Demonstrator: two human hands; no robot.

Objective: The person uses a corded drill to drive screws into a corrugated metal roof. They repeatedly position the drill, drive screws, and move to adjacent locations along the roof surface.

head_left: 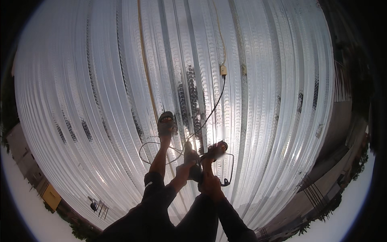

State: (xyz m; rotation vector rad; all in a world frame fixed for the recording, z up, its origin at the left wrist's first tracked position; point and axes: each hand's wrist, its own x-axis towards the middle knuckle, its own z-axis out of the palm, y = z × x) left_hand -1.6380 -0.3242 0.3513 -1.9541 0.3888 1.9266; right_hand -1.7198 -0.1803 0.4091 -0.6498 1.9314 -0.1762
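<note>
Below me, near the middle of the head view, my left hand (182, 172) is closed round a dark corded power tool (194, 171), whose exact kind the shadow hides. Close against its right side is my right hand (211, 184), fingers curled in; what they grip is hard to make out. Beside that hand, a thin dark bent loop (232, 163) ends in a black piece. A black cord (213, 108) runs from near the tool up to a pale socket (223, 71). A thin cable loop (142, 151) lies left of the tool.
I stand on a shiny ribbed metal roof (266, 80). My sandalled left foot (165, 123) is ahead of the tool, the right foot (217, 151) beside it. A yellowish cable (146, 60) stretches along the ribs. Roof edges curve away both sides; a small dark object (94, 206) is lower left.
</note>
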